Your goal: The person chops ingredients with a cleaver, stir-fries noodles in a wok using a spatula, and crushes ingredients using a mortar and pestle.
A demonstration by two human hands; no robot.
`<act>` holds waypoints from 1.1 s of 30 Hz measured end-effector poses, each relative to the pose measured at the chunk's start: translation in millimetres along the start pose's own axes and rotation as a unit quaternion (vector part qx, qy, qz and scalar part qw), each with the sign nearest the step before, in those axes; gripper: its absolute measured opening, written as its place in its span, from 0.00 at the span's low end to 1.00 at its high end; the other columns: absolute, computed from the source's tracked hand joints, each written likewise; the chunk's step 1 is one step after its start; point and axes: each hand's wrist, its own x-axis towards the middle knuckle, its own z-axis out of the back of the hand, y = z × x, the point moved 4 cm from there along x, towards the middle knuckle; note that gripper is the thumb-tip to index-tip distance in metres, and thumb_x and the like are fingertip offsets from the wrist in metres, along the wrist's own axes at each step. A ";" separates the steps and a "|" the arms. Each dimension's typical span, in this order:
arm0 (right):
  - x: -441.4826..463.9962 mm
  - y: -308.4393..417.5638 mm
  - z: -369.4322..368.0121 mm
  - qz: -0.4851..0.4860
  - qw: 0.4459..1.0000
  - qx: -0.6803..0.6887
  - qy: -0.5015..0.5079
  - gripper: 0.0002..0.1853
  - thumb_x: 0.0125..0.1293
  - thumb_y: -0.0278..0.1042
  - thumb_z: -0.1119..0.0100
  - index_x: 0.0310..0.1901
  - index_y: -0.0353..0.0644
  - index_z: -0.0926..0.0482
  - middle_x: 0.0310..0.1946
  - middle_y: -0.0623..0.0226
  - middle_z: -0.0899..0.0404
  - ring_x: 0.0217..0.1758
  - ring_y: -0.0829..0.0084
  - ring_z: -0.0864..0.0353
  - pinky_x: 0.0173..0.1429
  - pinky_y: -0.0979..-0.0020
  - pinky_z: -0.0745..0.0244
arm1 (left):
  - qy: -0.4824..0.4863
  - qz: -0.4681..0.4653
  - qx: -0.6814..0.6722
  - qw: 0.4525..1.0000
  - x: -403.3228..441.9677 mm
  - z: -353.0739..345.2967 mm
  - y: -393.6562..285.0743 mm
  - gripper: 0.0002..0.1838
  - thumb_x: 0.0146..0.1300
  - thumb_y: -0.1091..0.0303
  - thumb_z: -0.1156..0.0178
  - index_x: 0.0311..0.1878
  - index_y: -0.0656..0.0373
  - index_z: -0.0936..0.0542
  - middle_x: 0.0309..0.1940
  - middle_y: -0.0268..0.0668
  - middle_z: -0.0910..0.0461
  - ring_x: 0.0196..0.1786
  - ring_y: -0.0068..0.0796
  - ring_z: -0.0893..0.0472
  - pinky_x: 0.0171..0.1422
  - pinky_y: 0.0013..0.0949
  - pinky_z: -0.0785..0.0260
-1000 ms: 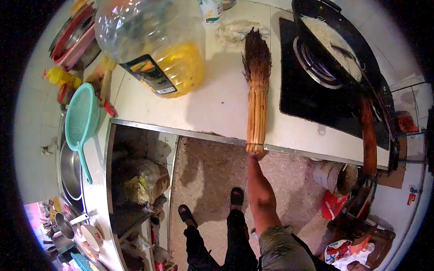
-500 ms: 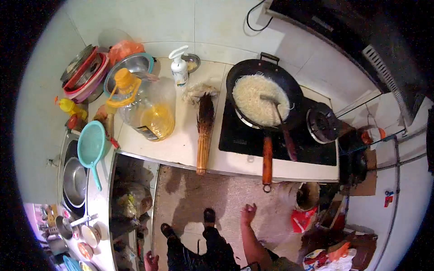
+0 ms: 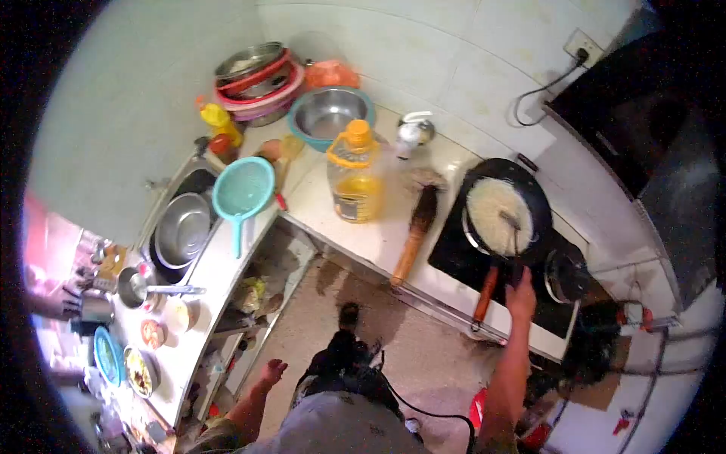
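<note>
My right hand (image 3: 520,296) is closed around the dark handle of a spatula (image 3: 510,220), whose metal blade rests in the pale noodle-like food (image 3: 494,209). That food fills the middle of a black wok (image 3: 541,204) on a black cooktop (image 3: 448,253). Just left of my hand, the wok's wooden handle (image 3: 485,293) points toward the counter's front edge, apart from my fingers. My left hand (image 3: 274,371) hangs low beside my body, holding nothing, its fingers loosely apart.
A bamboo brush (image 3: 412,246) lies left of the cooktop. Farther left stand an oil jug (image 3: 357,185), a steel basin (image 3: 333,113) and a green strainer (image 3: 243,188). A black burner (image 3: 566,277) is to the wok's right. Bowls line the left counter.
My right hand has risen from below the counter to the spatula and taken hold of its handle. The view has turned, and my left hand now shows more fully.
</note>
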 end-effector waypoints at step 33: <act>127.1 -72.5 8.0 -0.163 0.775 0.533 0.298 0.15 0.68 0.41 0.45 0.54 0.50 0.29 0.17 0.80 0.37 0.13 0.86 0.44 0.14 0.80 0.52 | -0.086 0.247 -0.365 0.894 0.0 -149.5 -7.3 0.14 0.65 0.60 0.41 0.51 0.55 0.25 0.34 0.34 0.24 0.29 0.30 0.21 0.30 0.34 0.28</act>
